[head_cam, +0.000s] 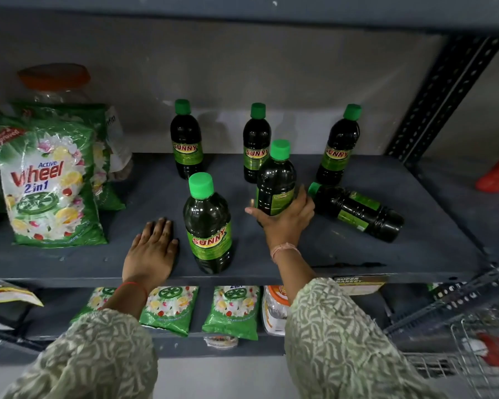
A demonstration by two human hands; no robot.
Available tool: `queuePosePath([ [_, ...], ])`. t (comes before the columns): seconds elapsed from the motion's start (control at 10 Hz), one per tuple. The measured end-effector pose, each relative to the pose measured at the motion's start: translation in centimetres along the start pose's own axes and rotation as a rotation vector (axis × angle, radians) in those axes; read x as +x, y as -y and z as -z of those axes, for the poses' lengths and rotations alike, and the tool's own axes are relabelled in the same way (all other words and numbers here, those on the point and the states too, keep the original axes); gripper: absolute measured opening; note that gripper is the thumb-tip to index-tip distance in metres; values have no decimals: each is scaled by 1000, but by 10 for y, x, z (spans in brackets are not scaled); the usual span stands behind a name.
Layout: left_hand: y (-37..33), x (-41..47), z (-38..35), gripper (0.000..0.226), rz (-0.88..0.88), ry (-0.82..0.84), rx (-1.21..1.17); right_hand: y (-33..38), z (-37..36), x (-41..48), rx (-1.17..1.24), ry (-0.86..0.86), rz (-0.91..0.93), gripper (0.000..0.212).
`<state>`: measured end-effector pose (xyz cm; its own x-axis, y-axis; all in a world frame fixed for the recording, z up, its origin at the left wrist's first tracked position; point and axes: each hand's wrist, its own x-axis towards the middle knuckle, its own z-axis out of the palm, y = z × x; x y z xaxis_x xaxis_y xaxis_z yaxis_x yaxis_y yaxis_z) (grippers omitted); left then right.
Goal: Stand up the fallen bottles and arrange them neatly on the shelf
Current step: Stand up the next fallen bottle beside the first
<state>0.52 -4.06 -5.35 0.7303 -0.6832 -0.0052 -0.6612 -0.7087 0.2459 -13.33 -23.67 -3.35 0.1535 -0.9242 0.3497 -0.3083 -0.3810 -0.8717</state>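
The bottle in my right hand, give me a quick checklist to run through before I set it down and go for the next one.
1. Grip: right hand wraps the lower body of the held Sunny bottle. Ok.
2. Held bottle upright: cap up, slightly tilted. Ok.
3. Base seated on the shelf: hidden behind the hand. Cannot tell.
4. Left hand out of the way: flat on the shelf, left of the front bottle. Ok.
5. All bottles standing: one fallen bottle lies on its side, right of the hand. Not ok.
6. Neat arrangement: the three back bottles are unevenly spaced. Not ok.
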Motion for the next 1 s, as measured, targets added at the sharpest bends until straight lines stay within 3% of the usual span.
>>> queuePosePath([
  [0.2, 1, 1, -1, 54, -2, 3, 7, -9, 2, -1, 124, 123, -57, 71],
  [0.3, 2, 2, -1, 54, -8, 6, 26, -11, 2, -1, 196, 225, -104, 82],
  [0.4, 2, 1, -2, 54, -5, 6, 20, -9, 2, 0, 102, 226, -92, 115],
  [0.5, 2, 2, -2, 53, 5, -1, -14, -12, 3, 0, 114, 220, -78, 81],
  [0.6, 2, 2, -2, 53, 2, 3, -10, -18, 9, 5, 211, 295, -181, 55],
  [0.8, 0, 1, 0, 53, 4, 0, -14, -32, 24, 18, 255, 566, -192, 61],
  [0.9, 0, 1, 0, 53, 7, 2, -2, -26, 25, 19, 241, 571, -193, 99],
  [1.0, 0, 1, 0, 53, 4, 9, -6, -14, 17, 8, 89, 406, -137, 114],
])
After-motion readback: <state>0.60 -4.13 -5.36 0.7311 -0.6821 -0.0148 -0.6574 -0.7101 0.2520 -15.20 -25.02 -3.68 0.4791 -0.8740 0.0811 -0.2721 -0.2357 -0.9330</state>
